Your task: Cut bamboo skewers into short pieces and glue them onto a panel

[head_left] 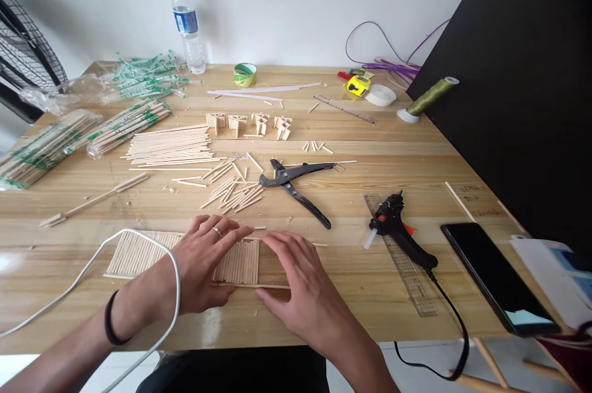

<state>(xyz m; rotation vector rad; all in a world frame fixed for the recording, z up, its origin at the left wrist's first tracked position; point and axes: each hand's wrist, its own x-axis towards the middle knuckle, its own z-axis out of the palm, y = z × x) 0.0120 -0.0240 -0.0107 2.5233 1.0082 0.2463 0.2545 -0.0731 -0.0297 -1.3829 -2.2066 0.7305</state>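
Note:
A flat panel of thin wooden sticks (244, 262) lies on the table in front of me, its short sticks side by side between two long rails. My left hand (201, 260), ring on one finger, spans the panel from above, fingertips at the far rail and thumb at the near one. Toward the right end, my right hand (296, 285) grips across the two rails, fingers at the far side and thumb at the near side. Both hands cover parts of the panel. A white cable (177, 282) runs over my left forearm.
Beyond the hands lie cut stick pieces (240, 194), a black cutter (296, 180), long sticks (171, 145) and several small stick assemblies (237, 123). A glue gun (400, 229) rests on a ruler (411, 282) at right, beside a phone (497, 276). A bottle (189, 29) stands behind.

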